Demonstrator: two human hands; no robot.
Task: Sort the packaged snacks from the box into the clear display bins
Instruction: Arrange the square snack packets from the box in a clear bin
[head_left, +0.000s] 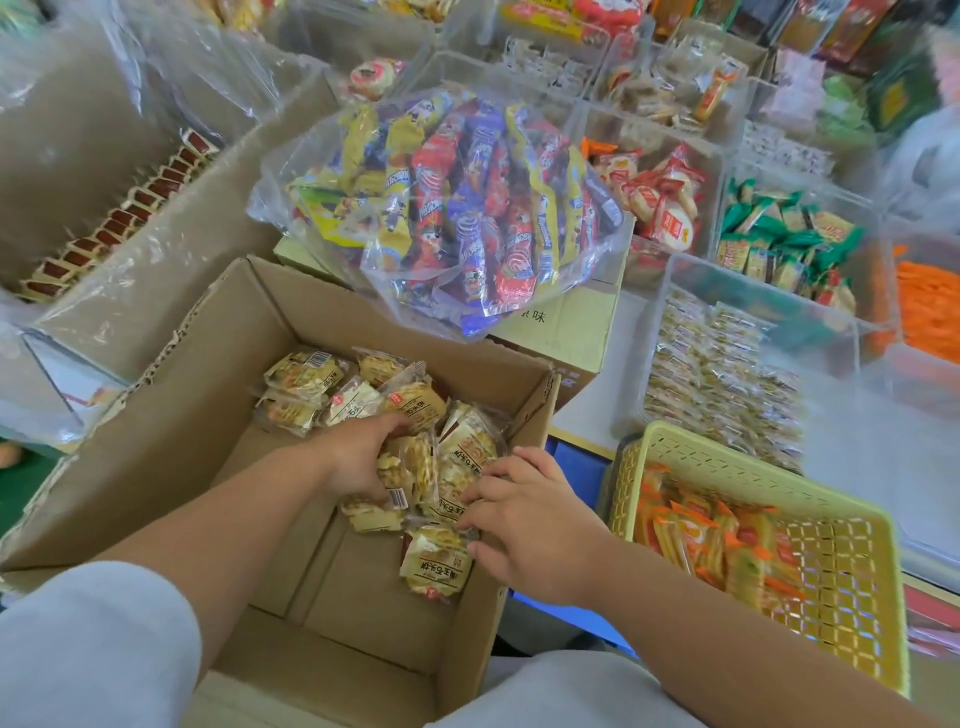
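Reaching into an open cardboard box (171, 415), a person gathers the last cream-and-yellow snack packets (306, 374) heaped against its far right corner.

The left hand (358, 457) is sunk into the pile, its fingers curled around a bunch of several packets and clamped on them. The bunch bulges out of the grip on the side facing the other hand. A few more packets lie beyond that hand, against the back wall, untouched.

The right hand (530, 519) comes in from the opposite side. Its bent fingertips (470, 525) rest on the wrappers at the edge of the same bunch, and the thumb is hidden, so a pinch cannot be confirmed. One loose packet (436, 566) lies flat on the box floor just beneath those fingertips, apart from the held cluster.

The likely trouble is an overfull handful. Slick wrappers held only at their edges could slide out when lifted and drop back into the box, or into the yellow basket (753, 452) of orange sticks just beside it. The packets at the back could also be missed.

A clear bin (662, 312) of similar pale packs stands beyond the basket, well apart from both hands.
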